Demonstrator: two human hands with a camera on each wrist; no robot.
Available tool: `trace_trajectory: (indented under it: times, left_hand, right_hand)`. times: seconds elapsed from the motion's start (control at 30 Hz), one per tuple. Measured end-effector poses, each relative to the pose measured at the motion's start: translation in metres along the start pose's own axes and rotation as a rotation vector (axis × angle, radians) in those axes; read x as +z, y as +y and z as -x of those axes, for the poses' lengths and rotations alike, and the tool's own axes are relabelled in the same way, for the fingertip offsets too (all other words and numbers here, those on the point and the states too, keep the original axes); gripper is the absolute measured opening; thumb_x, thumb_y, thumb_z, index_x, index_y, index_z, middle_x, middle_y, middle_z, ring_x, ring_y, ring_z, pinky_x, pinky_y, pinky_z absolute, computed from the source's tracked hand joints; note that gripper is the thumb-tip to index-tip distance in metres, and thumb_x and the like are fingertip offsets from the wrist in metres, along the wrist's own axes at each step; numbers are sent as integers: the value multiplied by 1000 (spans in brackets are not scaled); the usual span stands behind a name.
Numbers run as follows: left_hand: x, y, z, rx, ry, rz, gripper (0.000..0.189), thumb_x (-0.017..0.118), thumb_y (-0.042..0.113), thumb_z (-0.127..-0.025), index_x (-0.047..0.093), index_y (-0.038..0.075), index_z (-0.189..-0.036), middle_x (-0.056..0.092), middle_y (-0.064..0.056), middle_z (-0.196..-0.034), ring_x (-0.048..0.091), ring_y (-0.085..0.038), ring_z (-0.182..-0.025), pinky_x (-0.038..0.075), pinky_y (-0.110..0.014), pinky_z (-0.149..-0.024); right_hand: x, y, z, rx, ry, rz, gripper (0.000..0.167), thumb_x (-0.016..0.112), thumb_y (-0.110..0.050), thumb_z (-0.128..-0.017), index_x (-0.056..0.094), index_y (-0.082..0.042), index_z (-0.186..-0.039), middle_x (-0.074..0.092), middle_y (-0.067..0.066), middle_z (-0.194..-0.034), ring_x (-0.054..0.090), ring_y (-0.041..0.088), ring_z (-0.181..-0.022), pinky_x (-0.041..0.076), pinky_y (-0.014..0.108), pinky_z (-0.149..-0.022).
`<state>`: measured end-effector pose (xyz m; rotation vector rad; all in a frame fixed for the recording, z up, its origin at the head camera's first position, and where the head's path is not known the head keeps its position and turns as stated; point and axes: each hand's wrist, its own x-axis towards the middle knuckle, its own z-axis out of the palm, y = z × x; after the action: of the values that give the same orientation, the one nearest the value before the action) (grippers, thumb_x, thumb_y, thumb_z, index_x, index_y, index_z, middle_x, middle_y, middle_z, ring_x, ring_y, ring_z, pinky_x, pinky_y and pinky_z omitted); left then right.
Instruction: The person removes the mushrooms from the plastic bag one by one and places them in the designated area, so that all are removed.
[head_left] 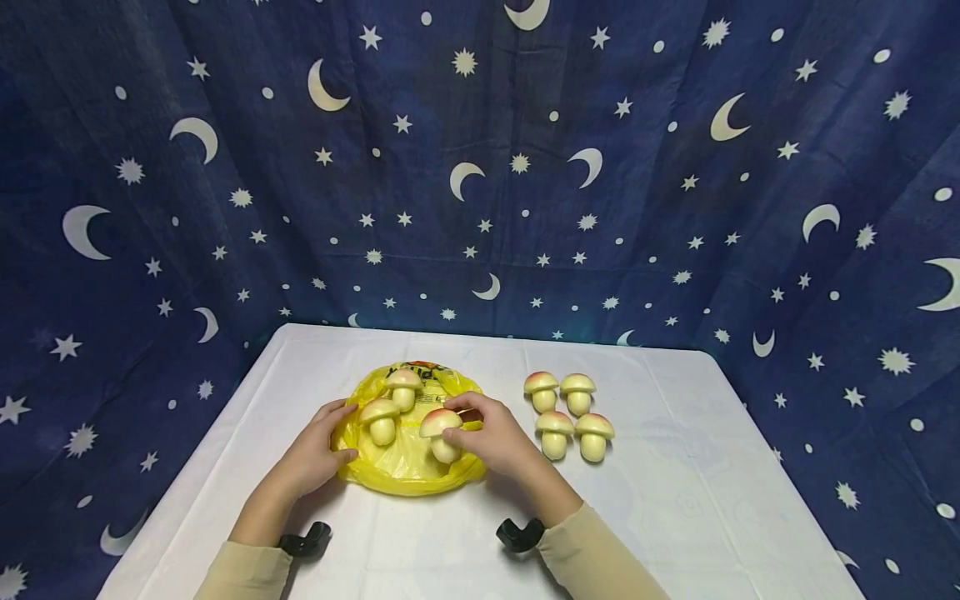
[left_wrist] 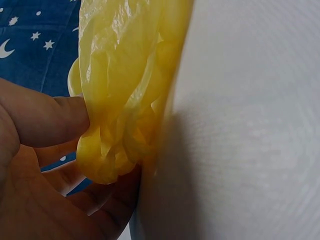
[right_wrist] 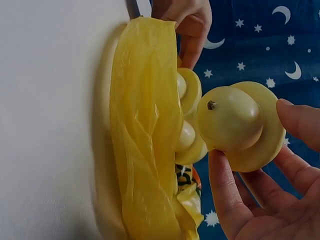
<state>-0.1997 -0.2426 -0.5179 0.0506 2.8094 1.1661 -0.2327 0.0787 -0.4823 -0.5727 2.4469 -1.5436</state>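
Note:
A yellow plastic bag (head_left: 405,483) lies with its mouth spread wide and its rim rolled down. Two toy mushrooms, one at the back (head_left: 405,388) and one nearer the left hand (head_left: 381,422), sit inside its rim. My right hand (head_left: 491,435) holds a third mushroom (head_left: 441,429) over the bag's right part, thumb and fingers round its cap. In the right wrist view this mushroom (right_wrist: 230,120) shows a pale round stem with a small dark spot. At the bag's left edge my left hand (head_left: 315,450) grips the crumpled rim (left_wrist: 117,120) between thumb and fingers.
Several more mushrooms (head_left: 555,433) with reddish cap tops stand in two rows on the white tablecloth (head_left: 675,508), right of the bag. A dark blue curtain (head_left: 480,125) with moons and stars hangs behind the table. Black camera mounts sit at both wrists.

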Motion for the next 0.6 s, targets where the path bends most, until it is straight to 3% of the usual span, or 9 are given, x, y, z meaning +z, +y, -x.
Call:
trace_trajectory:
  times: [0.33,0.6]
  left_hand:
    - [0,-1,-1,4,5,2,77,76,6,-93,42,0,-162,28,-23,-174,26,-52,-161,22,-69,-131]
    - [0,0,0,-2,-1,-4,76,76,7,-94,42,1,-163,27,-23,-175,26,-52,-162,22,-69,-131]
  right_hand:
    - [-17,10,11,8,24,-13,34,81,-29,-95,73,-23,-127,74,-2,-130,69,23,-122,60,43,-104]
    - [-29,18,22,21,65,-26,31,82,-25,-94,74,-21,-124,75,-1,-127,69,24,-120,59,37,-96]
